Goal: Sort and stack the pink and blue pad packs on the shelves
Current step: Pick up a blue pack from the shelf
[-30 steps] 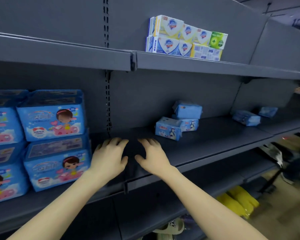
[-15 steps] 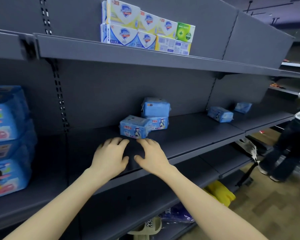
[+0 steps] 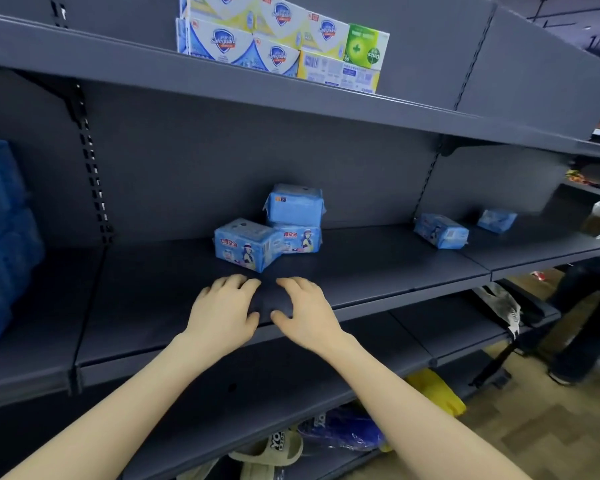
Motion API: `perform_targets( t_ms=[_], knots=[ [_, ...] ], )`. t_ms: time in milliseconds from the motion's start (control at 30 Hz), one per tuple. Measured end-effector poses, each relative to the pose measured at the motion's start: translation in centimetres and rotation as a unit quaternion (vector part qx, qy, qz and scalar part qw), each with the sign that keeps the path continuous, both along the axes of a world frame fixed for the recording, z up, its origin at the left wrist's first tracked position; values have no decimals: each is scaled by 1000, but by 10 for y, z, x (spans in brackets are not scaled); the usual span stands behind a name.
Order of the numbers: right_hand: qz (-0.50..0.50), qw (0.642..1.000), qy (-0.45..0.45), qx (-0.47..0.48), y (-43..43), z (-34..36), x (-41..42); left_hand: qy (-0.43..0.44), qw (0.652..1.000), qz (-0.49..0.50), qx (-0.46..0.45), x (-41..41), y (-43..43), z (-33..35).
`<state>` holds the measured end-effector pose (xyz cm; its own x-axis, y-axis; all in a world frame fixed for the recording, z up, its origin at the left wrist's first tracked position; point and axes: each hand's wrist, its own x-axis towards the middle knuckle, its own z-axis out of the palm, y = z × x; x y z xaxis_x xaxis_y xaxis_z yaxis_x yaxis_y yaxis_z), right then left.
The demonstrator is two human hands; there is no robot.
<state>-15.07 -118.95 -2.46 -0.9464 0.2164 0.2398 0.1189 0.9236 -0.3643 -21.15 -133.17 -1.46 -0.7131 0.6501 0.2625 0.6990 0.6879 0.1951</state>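
Three small blue pad packs sit mid-shelf on the dark grey shelf: a front pack, a second pack behind it, and a third pack on top of that. My left hand and my right hand hover side by side just in front of the front pack, fingers loosely curved, holding nothing. Further right lie two more blue packs, one near the shelf joint and one beyond it. Large blue pad packs are stacked at the far left.
Soap boxes stand on the upper shelf. Below the middle shelf are sandals, a blue bag and a yellow item. A person stands at the right end of the aisle.
The view has swung right: the big blue stack slid to the left edge and the small packs now sit centred just beyond my hands. Both hands stay empty, side by side.
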Motion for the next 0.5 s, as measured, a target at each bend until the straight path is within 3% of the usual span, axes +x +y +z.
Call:
perform_targets(
  t_ms=[500],
  knots=[
    [-13,1000,-10,-9,-10,-1,-28,0,1000,5,5,-28,-6,6]
  ],
)
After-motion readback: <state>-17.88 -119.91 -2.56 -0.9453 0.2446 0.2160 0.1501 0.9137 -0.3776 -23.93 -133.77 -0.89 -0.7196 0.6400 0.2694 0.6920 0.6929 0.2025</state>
